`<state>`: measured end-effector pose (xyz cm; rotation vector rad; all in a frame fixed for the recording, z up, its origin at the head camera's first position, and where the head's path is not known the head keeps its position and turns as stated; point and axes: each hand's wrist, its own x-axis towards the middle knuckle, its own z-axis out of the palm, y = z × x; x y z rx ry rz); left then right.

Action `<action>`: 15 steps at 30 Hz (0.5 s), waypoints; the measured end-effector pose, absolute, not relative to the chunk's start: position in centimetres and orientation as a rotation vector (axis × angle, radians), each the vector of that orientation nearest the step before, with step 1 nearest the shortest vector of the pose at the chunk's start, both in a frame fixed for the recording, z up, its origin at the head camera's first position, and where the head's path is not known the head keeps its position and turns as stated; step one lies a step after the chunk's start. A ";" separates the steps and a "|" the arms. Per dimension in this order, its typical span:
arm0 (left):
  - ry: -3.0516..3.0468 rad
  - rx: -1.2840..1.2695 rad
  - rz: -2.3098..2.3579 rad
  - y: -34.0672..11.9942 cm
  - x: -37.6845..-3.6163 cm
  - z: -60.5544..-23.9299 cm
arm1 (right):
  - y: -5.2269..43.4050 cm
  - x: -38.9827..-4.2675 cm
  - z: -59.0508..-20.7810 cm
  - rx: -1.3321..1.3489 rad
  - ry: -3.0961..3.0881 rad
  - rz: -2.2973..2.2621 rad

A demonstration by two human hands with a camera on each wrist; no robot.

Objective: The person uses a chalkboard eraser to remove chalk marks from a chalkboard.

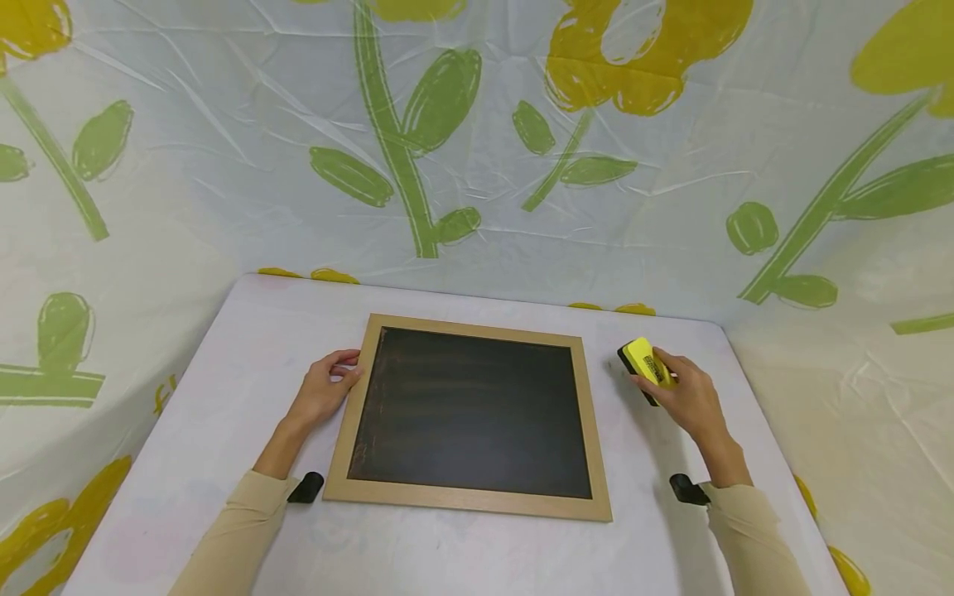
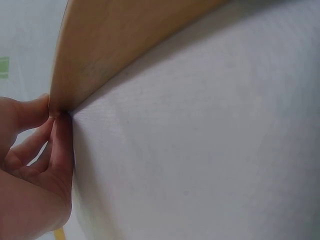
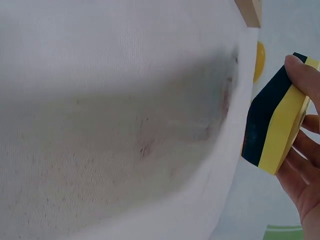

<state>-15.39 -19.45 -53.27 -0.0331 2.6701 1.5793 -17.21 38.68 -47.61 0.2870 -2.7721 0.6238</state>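
Observation:
A small chalkboard [image 1: 477, 414] with a light wooden frame lies on the white table, its dark surface showing faint streaks. My left hand [image 1: 325, 386] pinches the left side of that frame; in the left wrist view the thumb [image 2: 35, 112] and fingers meet at the edge of the wood [image 2: 100, 50]. To the right of the board, my right hand [image 1: 687, 393] grips a yellow board eraser [image 1: 647, 362] with a black pad. The right wrist view shows the eraser [image 3: 275, 120] between thumb and fingers, raised off the table and tilted.
The white table [image 1: 462, 555] has faint reddish smudges [image 3: 145, 147] to the right of the board. A hanging cloth [image 1: 261, 165] printed with yellow flowers and green stems surrounds the table at the back and sides. Black wrist mounts [image 1: 305, 488] sit by both sleeves.

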 end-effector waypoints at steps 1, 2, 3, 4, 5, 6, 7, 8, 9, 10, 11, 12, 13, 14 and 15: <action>2.672 -0.034 1.577 -19.4 -15.4 -53.3 | 38.9 -17.2 -47.7 0.279 -2.768 0.618; 2.672 -0.037 1.576 -19.5 -15.4 -53.3 | 39.2 -17.2 -47.7 0.269 -2.764 0.616; 2.673 -0.038 1.577 -19.4 -15.4 -53.3 | 39.4 -17.2 -47.8 0.260 -2.761 0.615; 2.673 -0.038 1.578 -19.4 -15.4 -53.3 | 39.6 -17.3 -47.9 0.251 -2.760 0.611; 2.675 -0.040 1.575 -19.4 -15.4 -53.3 | 39.8 -17.3 -48.0 0.239 -2.761 0.608; 2.677 -0.041 1.572 -19.4 -15.4 -53.3 | 40.1 -17.3 -48.1 0.226 -2.762 0.609; 2.678 -0.042 1.571 -19.4 -15.4 -53.3 | 40.3 -17.3 -48.1 0.213 -2.766 0.614; 2.677 -0.043 1.571 -19.4 -15.4 -53.3 | 40.6 -17.2 -48.2 0.201 -2.768 0.617; 2.677 -0.043 1.570 -19.4 -15.4 -53.3 | 40.8 -17.2 -48.3 0.190 -2.771 0.615; 2.677 -0.045 1.568 -19.4 -15.4 -53.3 | 41.0 -17.2 -48.4 0.180 -2.774 0.614; 2.677 -0.045 1.567 -19.4 -15.4 -53.3 | 41.2 -17.1 -48.5 0.174 -2.777 0.613; 2.677 -0.046 1.570 -19.4 -15.4 -53.4 | 41.4 -17.1 -48.6 0.171 -2.779 0.612; 2.678 -0.047 1.569 -19.4 -15.4 -53.4 | 41.5 -17.0 -48.7 0.169 -2.782 0.609; 2.681 -0.046 1.570 -19.4 -15.4 -53.5 | 41.6 -17.0 -48.7 0.167 -2.783 0.604; 2.685 -0.043 1.569 -19.4 -15.4 -53.5 | 41.8 -16.9 -48.8 0.165 -2.787 0.599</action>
